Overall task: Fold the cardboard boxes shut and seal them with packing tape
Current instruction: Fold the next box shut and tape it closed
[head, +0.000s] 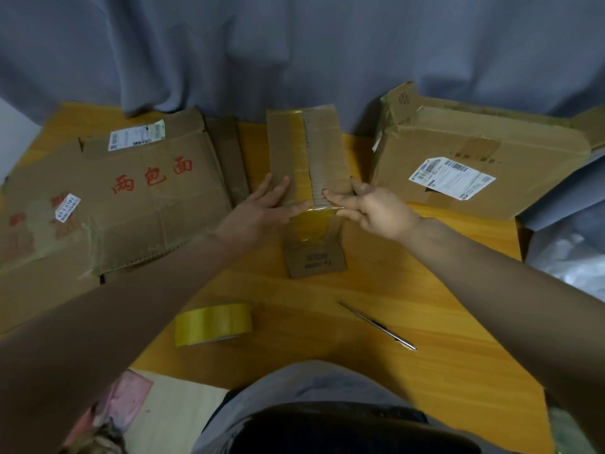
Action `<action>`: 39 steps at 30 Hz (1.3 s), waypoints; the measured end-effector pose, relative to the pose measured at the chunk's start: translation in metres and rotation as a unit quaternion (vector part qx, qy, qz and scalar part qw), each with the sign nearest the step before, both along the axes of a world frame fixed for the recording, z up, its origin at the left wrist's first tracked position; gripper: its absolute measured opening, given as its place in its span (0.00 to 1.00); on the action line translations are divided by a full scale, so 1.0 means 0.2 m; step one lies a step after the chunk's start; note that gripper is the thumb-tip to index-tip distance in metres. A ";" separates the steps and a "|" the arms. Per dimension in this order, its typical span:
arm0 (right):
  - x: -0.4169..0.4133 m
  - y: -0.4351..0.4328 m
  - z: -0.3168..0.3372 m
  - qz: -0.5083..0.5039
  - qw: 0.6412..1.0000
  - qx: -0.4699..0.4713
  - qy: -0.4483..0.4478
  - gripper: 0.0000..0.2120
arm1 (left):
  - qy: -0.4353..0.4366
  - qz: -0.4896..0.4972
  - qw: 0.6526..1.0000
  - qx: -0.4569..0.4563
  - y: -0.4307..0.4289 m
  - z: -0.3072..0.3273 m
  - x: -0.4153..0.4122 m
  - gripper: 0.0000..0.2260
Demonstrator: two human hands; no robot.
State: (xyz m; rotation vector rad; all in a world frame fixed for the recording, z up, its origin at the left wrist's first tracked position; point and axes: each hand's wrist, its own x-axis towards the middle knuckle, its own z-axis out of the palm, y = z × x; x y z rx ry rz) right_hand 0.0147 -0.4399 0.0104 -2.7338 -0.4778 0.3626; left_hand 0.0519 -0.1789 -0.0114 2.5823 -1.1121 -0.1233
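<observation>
Both hands, left (262, 208) and right (373, 208), press flat, fingers extended, on glossy yellow tape along the narrow corrugated box (307, 165) mid-table (425, 322). At nine o'clock, flattened cardboard (131, 204) reads red "面包".

My yellow wooden table (409, 290) carries three cardboard boxes: a small narrow box (307, 158) stands at the middle, a big flattened box with red characters (114, 204) lies at the left, and a larger box with a white shipping label (474, 158) sits at the right. Nearer to me, a roll of yellowish packing tape (212, 323) rests on its side. Well apart from it, to the right, lies a slim metal blade (376, 326).
</observation>
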 end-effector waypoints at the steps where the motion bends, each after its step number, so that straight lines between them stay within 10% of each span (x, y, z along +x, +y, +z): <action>1: 0.01 -0.02 0.01 0.001 1.000 0.004 0.011 0.23 | 0.016 0.003 1.000 -0.015 0.01 0.01 0.00 0.24; 21: -0.04 0.06 -0.01 -0.148 0.986 0.069 0.004 0.22 | 0.017 0.088 0.978 -0.190 -0.05 0.01 -0.10 0.21; 28: 0.00 0.12 0.09 -0.384 0.858 0.332 0.086 0.31 | 0.302 0.399 0.806 -0.316 -0.20 0.16 -0.04 0.33; 33: 0.02 0.10 0.07 -0.371 0.853 0.350 0.112 0.11 | 0.279 0.364 0.866 -0.201 -0.24 0.24 -0.07 0.21; 39: -0.02 0.04 0.14 -0.366 0.919 0.144 0.006 0.27 | 0.183 0.392 0.889 -0.152 -0.19 0.22 0.04 0.24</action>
